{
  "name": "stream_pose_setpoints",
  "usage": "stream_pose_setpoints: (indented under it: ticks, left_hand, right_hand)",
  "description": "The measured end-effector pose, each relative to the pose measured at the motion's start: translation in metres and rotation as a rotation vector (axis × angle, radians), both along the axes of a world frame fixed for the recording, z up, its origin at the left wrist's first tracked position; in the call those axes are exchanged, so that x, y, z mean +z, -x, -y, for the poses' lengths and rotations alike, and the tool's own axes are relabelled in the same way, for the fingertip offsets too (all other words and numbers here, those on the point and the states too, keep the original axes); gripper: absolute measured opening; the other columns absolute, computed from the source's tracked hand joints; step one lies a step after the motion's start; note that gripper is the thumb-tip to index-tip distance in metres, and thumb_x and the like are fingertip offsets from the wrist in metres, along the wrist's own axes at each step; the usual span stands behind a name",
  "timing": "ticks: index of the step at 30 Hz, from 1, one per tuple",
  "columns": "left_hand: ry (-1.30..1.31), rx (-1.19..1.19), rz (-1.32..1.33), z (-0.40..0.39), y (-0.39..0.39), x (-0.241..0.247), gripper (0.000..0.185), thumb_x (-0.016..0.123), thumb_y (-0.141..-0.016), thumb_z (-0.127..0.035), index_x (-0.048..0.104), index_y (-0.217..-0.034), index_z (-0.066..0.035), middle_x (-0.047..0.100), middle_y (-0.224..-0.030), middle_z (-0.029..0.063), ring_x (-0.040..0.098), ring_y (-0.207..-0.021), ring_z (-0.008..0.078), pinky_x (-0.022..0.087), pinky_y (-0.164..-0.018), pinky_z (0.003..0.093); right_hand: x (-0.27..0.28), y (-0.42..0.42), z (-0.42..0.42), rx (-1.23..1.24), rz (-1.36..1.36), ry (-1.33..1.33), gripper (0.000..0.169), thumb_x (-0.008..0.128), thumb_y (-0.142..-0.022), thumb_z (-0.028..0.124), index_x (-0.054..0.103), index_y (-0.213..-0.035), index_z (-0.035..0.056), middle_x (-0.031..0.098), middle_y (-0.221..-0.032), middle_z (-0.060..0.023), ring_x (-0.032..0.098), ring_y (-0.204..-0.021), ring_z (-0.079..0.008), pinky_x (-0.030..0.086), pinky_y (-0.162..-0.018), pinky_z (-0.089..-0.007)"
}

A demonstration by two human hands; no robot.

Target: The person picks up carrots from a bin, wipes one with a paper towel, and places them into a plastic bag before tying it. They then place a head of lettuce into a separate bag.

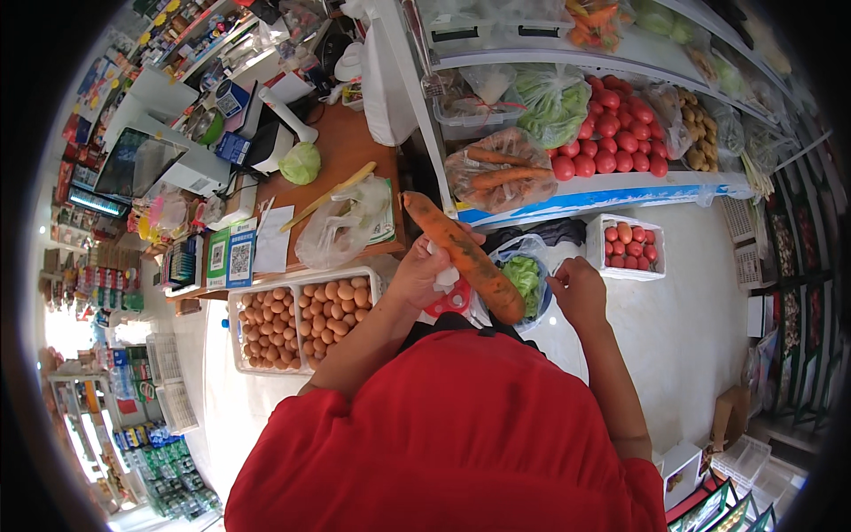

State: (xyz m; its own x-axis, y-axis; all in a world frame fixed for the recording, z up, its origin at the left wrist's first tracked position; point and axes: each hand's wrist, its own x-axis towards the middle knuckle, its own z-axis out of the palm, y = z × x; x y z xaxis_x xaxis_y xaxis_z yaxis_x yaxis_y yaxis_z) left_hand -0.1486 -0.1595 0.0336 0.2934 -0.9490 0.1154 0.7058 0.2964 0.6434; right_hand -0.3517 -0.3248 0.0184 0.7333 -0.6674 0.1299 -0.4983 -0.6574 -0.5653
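My left hand (422, 269) grips a large carrot (465, 256) with dark, dirty patches, together with a crumpled white tissue or paper (442, 266). The carrot slants across the space before my body. To its right, my right hand (578, 286) is raised with bent fingers, beside a lined bin (544, 312); whether it pinches something small cannot be told. Green leaves (523, 282) lie in the bin. Part of a red plastic object (450, 302) shows below my left hand. A bag of carrots (502, 169) rests on the shelf ahead.
Tomatoes (605, 161), bagged lettuce (555, 106) and potatoes (698, 133) fill the shelf. A tomato box (625, 247) stands on the floor. Trays of eggs (329, 312) are at the left, below a wooden counter (339, 139) with a cabbage (300, 163) and a plastic bag (342, 223).
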Motion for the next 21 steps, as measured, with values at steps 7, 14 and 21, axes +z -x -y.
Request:
stream_pose_setpoints:
  ticks: [7,14,21]
  left_hand:
    - [0.025,-0.018,-0.039,0.0,0.001,-0.006,0.059,0.071,-0.073,-0.032,0.043,-0.118,-0.005,0.053,-0.115,0.0132,0.055,-0.103,0.0233,0.048,-0.085,0.0386]
    - [0.025,-0.079,0.089,0.002,0.006,0.003,0.06,0.072,-0.073,-0.031,0.044,-0.118,-0.004,0.052,-0.117,0.0147,0.054,-0.105,0.0229,0.045,-0.088,0.0367]
    - [-0.148,0.018,0.074,0.007,0.005,0.024,0.055,0.063,-0.081,-0.023,0.038,-0.127,-0.007,0.051,-0.117,0.0091,0.051,-0.108,0.0181,0.041,-0.091,0.0326]
  right_hand:
    - [-0.014,-0.001,0.008,0.039,-0.128,-0.252,0.023,0.063,-0.078,0.024,0.058,-0.083,0.0015,0.06,-0.079,-0.0092,0.059,-0.071,-0.0199,0.045,-0.063,-0.0314]
    - [0.038,-0.008,-0.027,0.507,0.22,-1.42,0.051,0.06,-0.081,0.037,0.054,-0.111,-0.0036,0.061,-0.099,-0.0081,0.057,-0.091,-0.0146,0.044,-0.081,-0.0268]
    - [0.045,-0.002,-0.036,0.29,0.436,-0.941,0.036,0.07,-0.072,0.018,0.055,-0.099,-0.0001,0.059,-0.091,-0.0063,0.055,-0.081,-0.014,0.044,-0.074,-0.0276]
